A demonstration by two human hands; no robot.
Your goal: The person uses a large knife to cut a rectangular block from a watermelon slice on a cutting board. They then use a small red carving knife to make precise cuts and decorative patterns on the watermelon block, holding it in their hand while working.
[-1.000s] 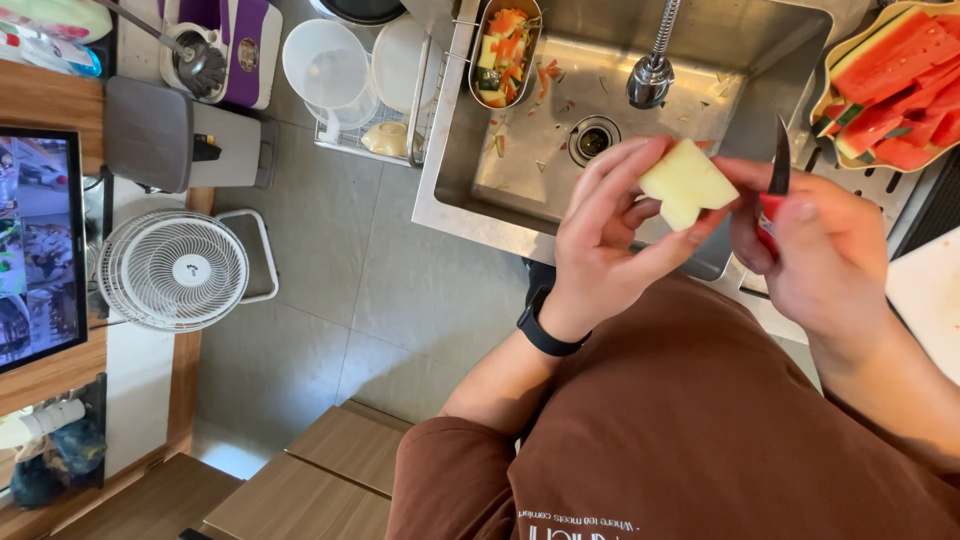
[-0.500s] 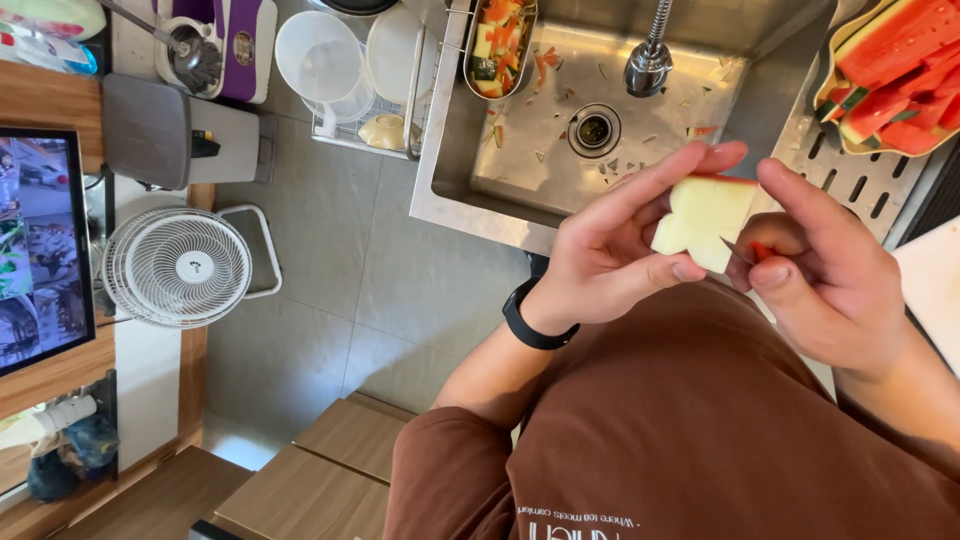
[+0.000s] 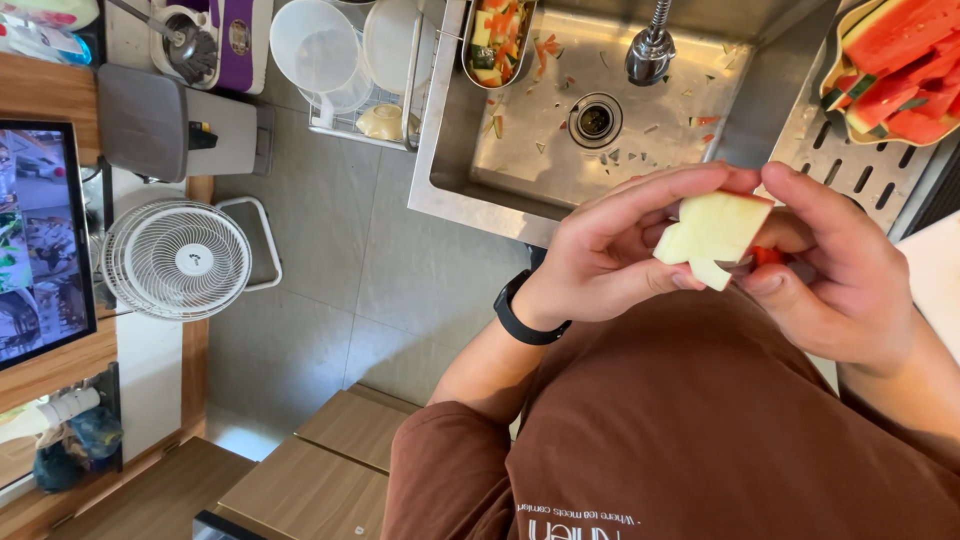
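Apple piece, pale with a strip of red skin along its top edge, sits pinched between both hands in front of the person's brown shirt. The left hand, with a black watch at the wrist, grips the piece with fingers on top and thumb below. The right hand is curled shut around a small red-handled knife, mostly hidden, its thumb pressing near the apple's lower edge. Beyond the hands lies a steel sink scattered with peel scraps. Farther right, a tray of watermelon slices rests on the draining board. On the floor to the left stands a white fan.
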